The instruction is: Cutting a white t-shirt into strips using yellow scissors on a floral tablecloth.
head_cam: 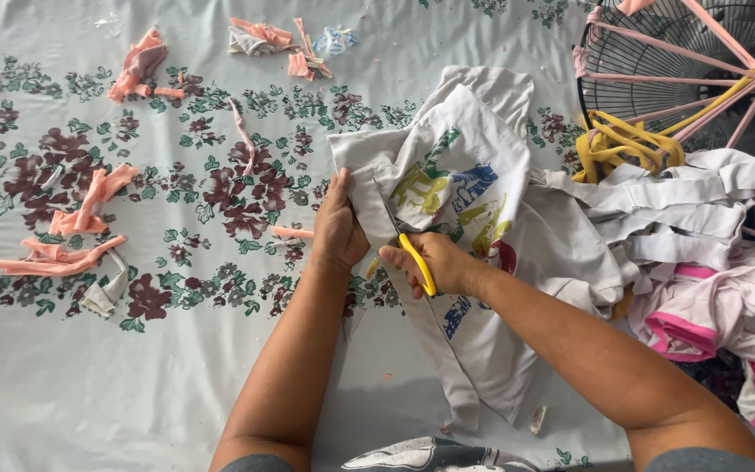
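Observation:
A white garment (474,201) with a coloured print lies crumpled on the floral sheet (89,350). My left hand (339,229) pinches the garment's left edge and holds it taut. My right hand (434,262) grips yellow-handled scissors (419,264), whose blades are hidden in the cloth just beside the left hand. Both forearms reach in from the bottom of the view.
Peach fabric scraps (72,236) lie scattered at left and along the top. White cut strips (666,210) and pink-trimmed cloth (709,323) pile up at right. A black fan grille (692,61) with pink and yellow strips tied on stands at the top right.

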